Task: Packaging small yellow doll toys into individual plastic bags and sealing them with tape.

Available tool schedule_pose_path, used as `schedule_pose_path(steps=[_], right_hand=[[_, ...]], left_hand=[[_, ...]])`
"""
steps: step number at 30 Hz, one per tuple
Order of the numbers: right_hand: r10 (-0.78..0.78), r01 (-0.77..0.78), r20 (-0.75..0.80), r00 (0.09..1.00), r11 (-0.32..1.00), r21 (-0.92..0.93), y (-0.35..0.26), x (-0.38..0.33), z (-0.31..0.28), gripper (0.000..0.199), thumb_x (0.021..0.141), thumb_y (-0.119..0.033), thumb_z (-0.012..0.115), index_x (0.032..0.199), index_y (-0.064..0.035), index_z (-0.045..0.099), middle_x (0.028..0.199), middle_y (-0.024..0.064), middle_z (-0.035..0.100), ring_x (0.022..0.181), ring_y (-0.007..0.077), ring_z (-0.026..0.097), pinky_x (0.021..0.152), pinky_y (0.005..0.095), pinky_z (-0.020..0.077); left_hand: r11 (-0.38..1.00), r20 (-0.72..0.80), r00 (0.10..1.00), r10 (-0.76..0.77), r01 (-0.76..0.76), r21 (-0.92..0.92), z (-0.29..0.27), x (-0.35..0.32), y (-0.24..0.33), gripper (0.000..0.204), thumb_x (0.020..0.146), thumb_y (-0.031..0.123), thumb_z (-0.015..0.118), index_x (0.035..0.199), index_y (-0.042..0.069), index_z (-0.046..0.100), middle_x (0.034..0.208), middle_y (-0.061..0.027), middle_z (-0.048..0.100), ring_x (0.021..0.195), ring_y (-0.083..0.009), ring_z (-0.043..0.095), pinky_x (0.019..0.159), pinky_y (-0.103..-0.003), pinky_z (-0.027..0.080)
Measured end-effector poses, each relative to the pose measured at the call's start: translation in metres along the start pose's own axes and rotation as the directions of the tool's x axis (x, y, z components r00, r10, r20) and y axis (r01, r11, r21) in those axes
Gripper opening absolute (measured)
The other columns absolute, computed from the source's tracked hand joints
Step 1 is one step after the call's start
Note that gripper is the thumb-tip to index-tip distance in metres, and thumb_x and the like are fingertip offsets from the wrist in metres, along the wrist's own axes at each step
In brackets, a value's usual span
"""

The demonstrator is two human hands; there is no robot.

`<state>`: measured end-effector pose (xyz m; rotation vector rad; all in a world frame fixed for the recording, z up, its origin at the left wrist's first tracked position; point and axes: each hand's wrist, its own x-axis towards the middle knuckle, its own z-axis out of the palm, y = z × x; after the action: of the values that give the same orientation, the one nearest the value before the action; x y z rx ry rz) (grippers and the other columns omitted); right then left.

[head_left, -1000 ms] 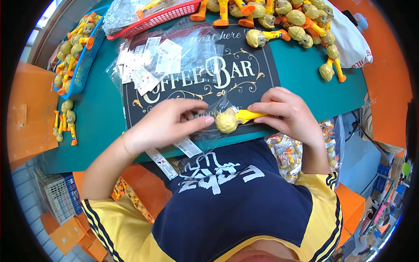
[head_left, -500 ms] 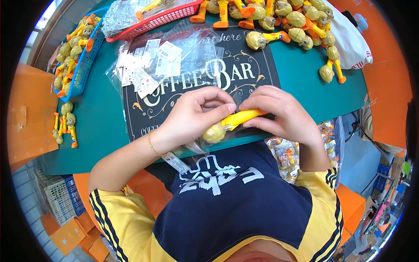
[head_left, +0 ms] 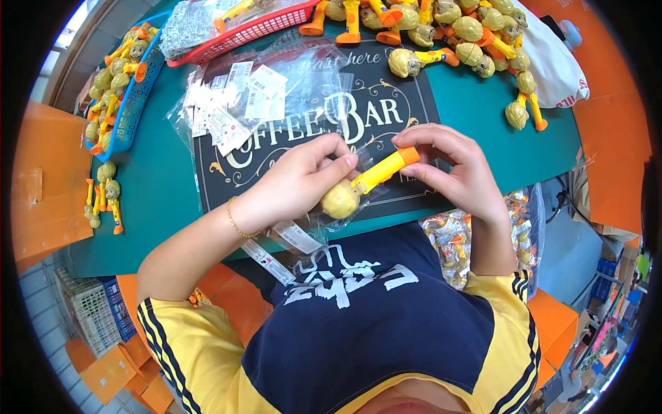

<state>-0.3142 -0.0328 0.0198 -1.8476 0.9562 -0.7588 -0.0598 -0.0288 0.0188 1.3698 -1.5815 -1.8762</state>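
A toy figure (head_left: 376,174) with a round gold head and a yellow, orange-tipped body lies slantwise between my hands, over the dark printed mat. My right hand (head_left: 452,165) pinches its orange end between thumb and fingers. My left hand (head_left: 307,172) is closed, thumb against fingers, on a clear plastic bag beside the gold head. Thin film shows around the toy's middle; how far the bag covers it I cannot tell. Below my left wrist hang more clear bags with white paper labels (head_left: 298,238), near the table's front edge.
On the mat (head_left: 414,90) lie flat clear bags with white labels (head_left: 265,93). A red basket (head_left: 245,32) stands behind them, and a blue basket (head_left: 131,103) of gold-headed toys at left. More toys (head_left: 476,41) heap at the back right. Bagged toys (head_left: 448,248) sit below the table's right side.
My right hand has shifted slightly right and up, now at the toy's orange end. The toy has tilted more steeply and its yellow body shows more. My left hand has moved slightly left.
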Motion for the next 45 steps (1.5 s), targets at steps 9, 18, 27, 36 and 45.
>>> schedule_pose_path(steps=[9,18,27,36,45], right_hand=[[0.07,-0.053,-0.066,0.995,0.972,0.228,0.005,0.01,0.012,0.026,0.081,0.001,0.07,0.106,0.0009,0.064,0.113,0.0097,0.062,0.098,0.0138,0.06,0.079,0.0253,0.0514],[0.118,-0.1,-0.093,0.989,0.978,0.181,0.011,0.002,-0.001,0.029,0.077,0.002,0.074,0.105,0.0002,0.065,0.11,0.0089,0.063,0.092,0.0114,0.059,0.079,0.0237,0.0497],[-0.342,0.343,0.042,0.939,0.939,-0.012,0.007,0.016,0.015,0.029,0.073,-0.002,0.078,0.1,0.0004,0.067,0.101,0.0097,0.069,0.094,0.0158,0.064,0.078,0.0272,0.0518],[0.104,-0.073,-0.09,0.99,0.951,0.299,0.011,-0.003,0.033,0.037,0.082,-0.001,0.071,0.117,0.0035,0.058,0.121,0.0137,0.061,0.103,0.0156,0.063,0.09,0.0276,0.05],[0.026,-0.007,-0.065,0.998,0.961,0.277,0.007,-0.001,0.048,0.06,0.073,-0.002,0.08,0.124,0.0012,0.049,0.122,0.0119,0.06,0.112,0.0204,0.061,0.094,0.0312,0.0483]], left_hand=[[0.914,-0.091,0.983,0.158,-0.18,-0.362,0.009,0.017,-0.006,0.016,0.102,0.021,0.047,0.102,0.005,0.051,0.107,-0.0098,0.066,0.091,-0.0087,0.062,0.079,-0.023,0.05],[0.951,0.019,0.995,-0.093,0.094,-0.294,-0.007,0.012,0.007,0.022,0.091,0.013,0.063,0.108,0.0,0.058,0.1,-0.008,0.068,0.09,-0.0096,0.064,0.078,-0.023,0.051],[0.878,0.047,0.999,0.017,0.008,-0.479,0.007,0.022,0.001,0.015,0.094,0.015,0.061,0.105,0.006,0.057,0.094,-0.0075,0.069,0.08,-0.0088,0.065,0.062,-0.019,0.048],[0.841,-0.137,0.99,0.029,-0.098,-0.532,0.014,0.026,0.006,0.015,0.098,0.017,0.054,0.108,0.007,0.05,0.103,-0.0107,0.066,0.085,-0.0127,0.066,0.065,-0.022,0.052],[0.784,-0.123,0.991,0.047,-0.113,-0.61,0.017,0.033,-0.001,0.015,0.097,0.017,0.057,0.106,0.006,0.052,0.094,-0.0085,0.065,0.08,-0.0134,0.065,0.064,-0.026,0.054]])
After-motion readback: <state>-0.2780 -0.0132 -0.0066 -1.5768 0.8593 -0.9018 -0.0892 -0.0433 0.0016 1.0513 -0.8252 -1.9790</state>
